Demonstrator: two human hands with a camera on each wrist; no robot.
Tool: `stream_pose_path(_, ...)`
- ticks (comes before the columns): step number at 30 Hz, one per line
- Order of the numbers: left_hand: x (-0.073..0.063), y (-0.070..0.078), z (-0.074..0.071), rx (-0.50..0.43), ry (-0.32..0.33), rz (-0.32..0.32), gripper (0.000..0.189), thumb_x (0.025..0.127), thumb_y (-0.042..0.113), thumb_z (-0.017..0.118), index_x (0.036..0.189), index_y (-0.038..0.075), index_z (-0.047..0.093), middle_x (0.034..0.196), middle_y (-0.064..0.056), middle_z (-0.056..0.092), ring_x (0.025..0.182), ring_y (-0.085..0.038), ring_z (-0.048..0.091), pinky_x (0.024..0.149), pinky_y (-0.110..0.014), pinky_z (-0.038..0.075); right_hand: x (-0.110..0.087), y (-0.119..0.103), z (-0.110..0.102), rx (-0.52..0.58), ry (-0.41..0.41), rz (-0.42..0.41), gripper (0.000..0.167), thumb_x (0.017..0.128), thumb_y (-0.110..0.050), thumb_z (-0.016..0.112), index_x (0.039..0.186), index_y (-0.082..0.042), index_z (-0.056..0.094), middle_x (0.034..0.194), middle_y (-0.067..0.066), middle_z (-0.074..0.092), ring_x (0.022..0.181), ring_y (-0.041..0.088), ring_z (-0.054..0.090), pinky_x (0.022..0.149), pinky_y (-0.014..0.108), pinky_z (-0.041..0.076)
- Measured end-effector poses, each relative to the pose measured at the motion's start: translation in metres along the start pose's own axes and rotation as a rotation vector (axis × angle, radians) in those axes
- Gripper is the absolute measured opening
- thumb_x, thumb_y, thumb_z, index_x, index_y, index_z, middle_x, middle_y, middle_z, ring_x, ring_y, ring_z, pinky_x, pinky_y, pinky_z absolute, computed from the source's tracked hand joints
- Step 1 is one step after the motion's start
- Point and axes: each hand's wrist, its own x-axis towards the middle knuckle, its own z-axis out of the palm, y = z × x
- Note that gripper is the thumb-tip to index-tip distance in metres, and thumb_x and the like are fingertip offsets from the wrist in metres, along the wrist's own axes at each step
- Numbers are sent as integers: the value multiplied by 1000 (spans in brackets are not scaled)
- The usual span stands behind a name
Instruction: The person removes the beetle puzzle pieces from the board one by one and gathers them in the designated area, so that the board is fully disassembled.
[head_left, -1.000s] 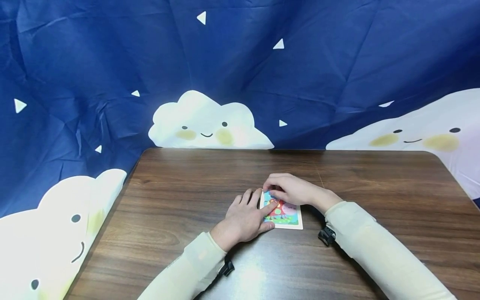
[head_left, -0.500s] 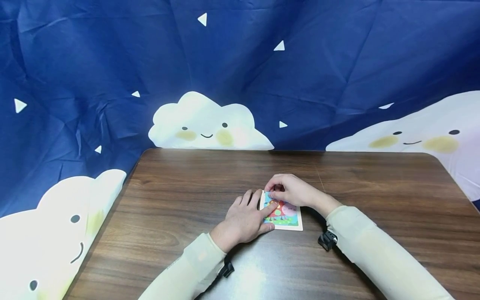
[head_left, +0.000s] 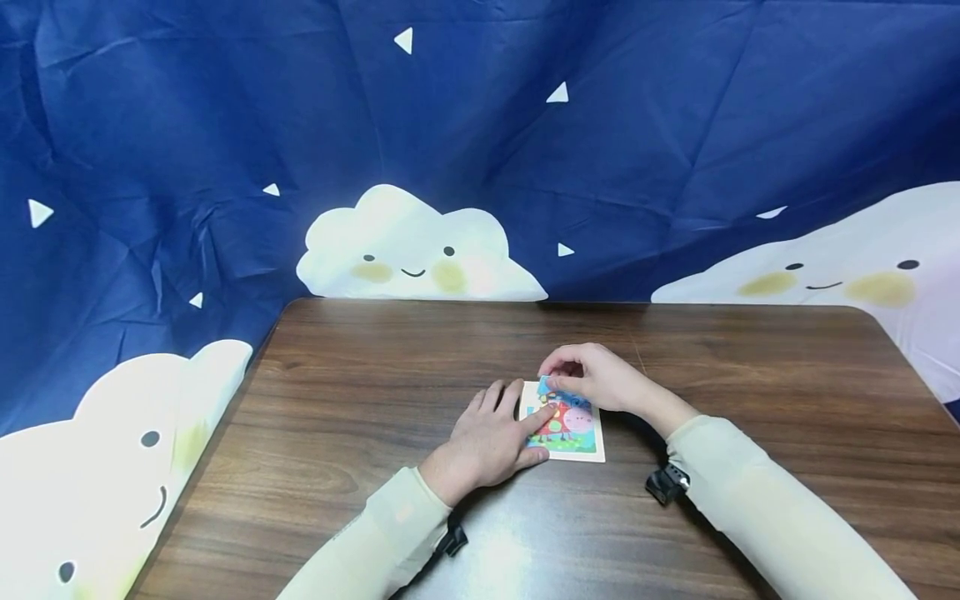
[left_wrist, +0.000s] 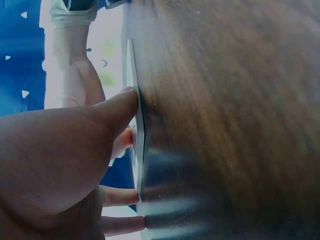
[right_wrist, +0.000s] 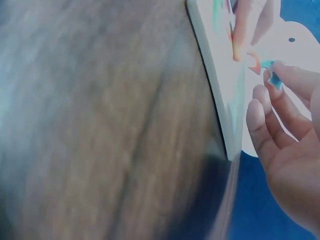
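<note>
A small square jigsaw puzzle [head_left: 577,421] in a pale frame lies on the table, its picture showing a pink face and a red spotted body. My left hand [head_left: 487,442] lies at its left side, index finger stretched over the picture and thumb at the near left edge. My right hand [head_left: 600,377] is over the far edge and pinches a blue jigsaw piece [right_wrist: 275,80] between thumb and index finger. In the right wrist view the piece is tilted up from the board, its other fingers loosely bent below. Part of the picture is hidden under both hands.
The brown wooden table [head_left: 360,358] reaches out on all sides of the puzzle. Behind it hangs a blue cloth [head_left: 465,108] printed with smiling clouds. A black wrist camera [head_left: 666,483] sits under the right cuff, another [head_left: 453,537] under the left.
My right hand has shifted slightly right, and the blue jigsaw piece in its pinch has tilted up out of the picture. The left hand stays where it was.
</note>
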Motion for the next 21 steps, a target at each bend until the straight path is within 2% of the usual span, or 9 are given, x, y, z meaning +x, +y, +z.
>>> stream_pose_path(9,0,1,0,0,13,-6,62,107,66,50,165,49,38,170,-12,36,154,-34,41,123,-52,40,-14,4,-16,9,81,-9,15,102,-12,73,115,-8,79,100,-1,77,88,11,63,80,26,52)
stream_pose_path(17,0,1,1,-16,-12,-15,63,107,66,50,166,49,36,172,-12,34,156,-35,39,124,-53,39,-24,8,-28,16,102,60,17,104,-11,72,118,-6,78,102,2,76,88,15,66,79,24,53)
stream_pose_path(21,1,2,0,-14,-32,-16,64,108,66,48,167,49,33,174,-12,32,158,-35,37,126,-53,38,-28,10,-33,58,95,83,19,104,-10,70,121,-4,77,101,6,76,84,19,69,71,25,53)
